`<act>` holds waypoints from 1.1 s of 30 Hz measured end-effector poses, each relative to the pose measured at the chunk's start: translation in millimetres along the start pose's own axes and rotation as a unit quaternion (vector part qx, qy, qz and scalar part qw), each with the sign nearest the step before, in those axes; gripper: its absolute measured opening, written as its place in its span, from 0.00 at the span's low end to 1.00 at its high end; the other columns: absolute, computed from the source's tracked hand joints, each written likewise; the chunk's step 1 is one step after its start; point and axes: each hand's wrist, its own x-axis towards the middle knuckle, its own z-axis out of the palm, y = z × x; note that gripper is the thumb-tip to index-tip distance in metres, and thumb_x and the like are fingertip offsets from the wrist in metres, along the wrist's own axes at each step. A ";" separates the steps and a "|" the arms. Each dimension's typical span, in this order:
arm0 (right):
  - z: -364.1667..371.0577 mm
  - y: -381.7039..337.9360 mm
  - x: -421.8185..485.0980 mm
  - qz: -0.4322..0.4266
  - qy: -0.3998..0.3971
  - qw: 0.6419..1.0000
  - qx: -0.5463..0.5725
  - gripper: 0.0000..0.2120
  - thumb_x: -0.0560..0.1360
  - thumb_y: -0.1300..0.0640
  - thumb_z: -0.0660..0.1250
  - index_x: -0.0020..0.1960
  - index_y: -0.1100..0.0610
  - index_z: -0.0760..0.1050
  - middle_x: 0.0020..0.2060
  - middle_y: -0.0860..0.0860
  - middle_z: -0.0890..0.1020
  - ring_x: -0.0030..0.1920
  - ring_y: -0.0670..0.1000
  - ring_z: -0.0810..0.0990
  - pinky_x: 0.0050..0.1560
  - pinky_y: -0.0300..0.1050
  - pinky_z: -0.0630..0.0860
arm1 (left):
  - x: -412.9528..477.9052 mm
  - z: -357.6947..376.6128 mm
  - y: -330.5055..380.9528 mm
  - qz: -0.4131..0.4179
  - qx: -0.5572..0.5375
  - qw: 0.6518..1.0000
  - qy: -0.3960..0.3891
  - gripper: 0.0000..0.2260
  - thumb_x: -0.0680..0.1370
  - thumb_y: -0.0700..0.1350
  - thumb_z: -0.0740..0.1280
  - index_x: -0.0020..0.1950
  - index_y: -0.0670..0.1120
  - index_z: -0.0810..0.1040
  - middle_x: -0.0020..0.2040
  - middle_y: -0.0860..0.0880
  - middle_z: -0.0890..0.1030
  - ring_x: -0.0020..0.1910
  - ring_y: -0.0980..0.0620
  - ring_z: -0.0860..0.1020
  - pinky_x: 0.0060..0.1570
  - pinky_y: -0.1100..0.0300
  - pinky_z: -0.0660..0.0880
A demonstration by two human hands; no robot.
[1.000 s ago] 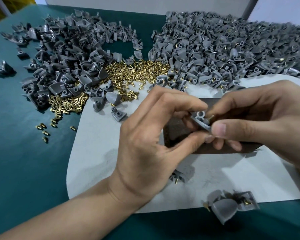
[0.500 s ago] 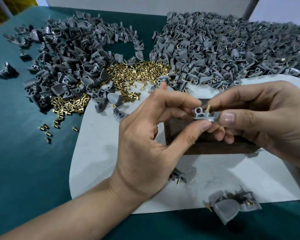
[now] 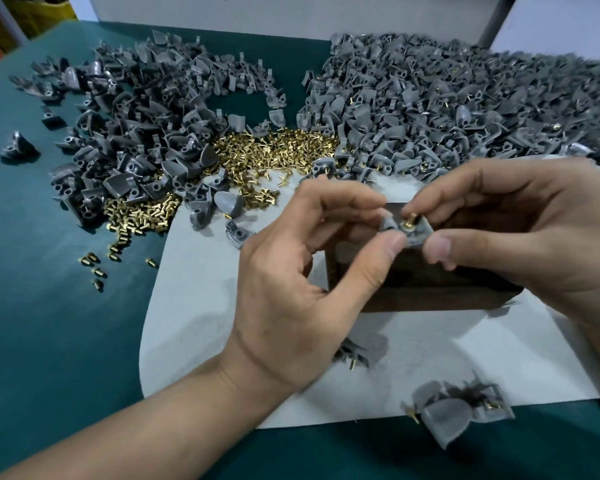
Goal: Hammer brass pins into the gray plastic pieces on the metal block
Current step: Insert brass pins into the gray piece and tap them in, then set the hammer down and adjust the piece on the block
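Right of centre, the left hand [image 3: 291, 306] and right hand [image 3: 516, 244] pinch the small gray plastic piece [image 3: 417, 239], its short brass pin [image 3: 410, 220] now upright in the hole, ready for the dark metal block [image 3: 430, 289].

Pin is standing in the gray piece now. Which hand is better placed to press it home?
Right, likely: the right hand has its index fingertip on the brass pin, while the left hand pinches the gray piece steady above the metal block.
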 end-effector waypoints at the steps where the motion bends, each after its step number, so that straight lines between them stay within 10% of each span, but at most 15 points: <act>1: 0.1 -1.8 0.2 -0.011 0.003 0.999 -0.042 0.13 0.63 0.59 0.77 0.48 0.55 0.83 0.36 0.49 0.84 0.34 0.43 0.81 0.39 0.31 0.76 | -0.3 0.1 -1.7 -0.016 -0.002 1.000 0.000 0.07 0.76 0.41 0.68 0.53 0.46 0.74 0.48 0.56 0.80 0.48 0.56 0.82 0.53 0.61 0.78; 7: -3.6 -4.4 -13.1 0.018 0.031 0.992 -0.123 0.14 0.64 0.52 0.74 0.49 0.51 0.81 0.37 0.49 0.82 0.37 0.47 0.81 0.42 0.37 0.79 | -0.7 -0.8 -7.6 -0.051 0.058 0.997 -0.019 0.04 0.73 0.42 0.70 0.46 0.43 0.80 0.51 0.50 0.79 0.54 0.53 0.78 0.56 0.60 0.75; 12: -46.4 0.4 -43.6 0.234 0.186 0.791 -0.534 0.17 0.64 0.39 0.72 0.38 0.50 0.72 0.29 0.46 0.78 0.31 0.47 0.76 0.30 0.43 0.69 | 2.2 1.6 -5.0 -0.159 0.078 0.983 -0.052 0.01 0.70 0.47 0.71 0.40 0.51 0.80 0.57 0.58 0.74 0.62 0.60 0.70 0.61 0.67 0.67; 16: -47.7 8.5 -53.0 0.370 0.141 0.760 -0.515 0.12 0.67 0.44 0.73 0.38 0.49 0.72 0.33 0.50 0.79 0.36 0.49 0.75 0.32 0.44 0.67 | 1.9 2.9 -3.1 -0.194 0.076 0.975 -0.078 0.05 0.71 0.44 0.73 0.39 0.52 0.79 0.58 0.61 0.73 0.64 0.57 0.68 0.65 0.50 0.68; 22: -45.2 -2.6 -53.1 0.417 0.185 0.875 -0.163 0.08 0.75 0.65 0.64 0.49 0.71 0.73 0.27 0.59 0.74 0.20 0.52 0.68 0.20 0.39 0.68 | 3.3 3.3 0.1 -0.204 0.074 0.973 -0.076 0.04 0.71 0.44 0.72 0.39 0.52 0.78 0.57 0.63 0.73 0.63 0.58 0.68 0.65 0.49 0.68; 28: -40.6 -29.4 -69.9 0.257 0.252 0.930 -0.069 0.06 0.74 0.58 0.67 0.41 0.55 0.70 0.23 0.54 0.73 0.16 0.51 0.65 0.19 0.36 0.64 | 1.7 2.8 -0.1 -0.214 0.054 0.972 -0.076 0.05 0.72 0.42 0.72 0.39 0.52 0.79 0.56 0.64 0.73 0.63 0.57 0.68 0.64 0.48 0.70; 33: -10.9 -66.7 -77.4 0.188 0.132 0.967 -0.114 0.05 0.76 0.52 0.67 0.49 0.51 0.72 0.23 0.59 0.75 0.12 0.48 0.63 0.24 0.38 0.70 | 2.5 2.1 -1.5 -0.204 0.069 0.973 -0.083 0.06 0.72 0.41 0.72 0.39 0.51 0.79 0.57 0.62 0.73 0.63 0.58 0.68 0.65 0.52 0.69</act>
